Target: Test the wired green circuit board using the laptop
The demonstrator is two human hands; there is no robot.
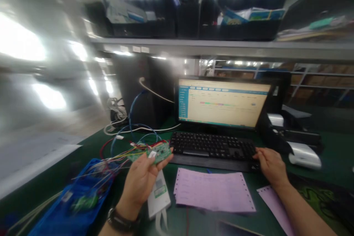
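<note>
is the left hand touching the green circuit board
Touching. The head view shows the left hand holding the green circuit board, with the thumb at its near side and fingers beneath.

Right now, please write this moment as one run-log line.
left hand: holds green circuit board; right hand: at keyboard, right end; monitor: lit

White glare (20, 38) floods left; outer edges blur.

Premises consistent with an electronics workshop: circuit board (163, 152) held in the left fingers (166, 162), blue tray (62, 218) left of them, computer monitor (224, 107) beyond them, loaded shelf (193, 43) above them
</note>
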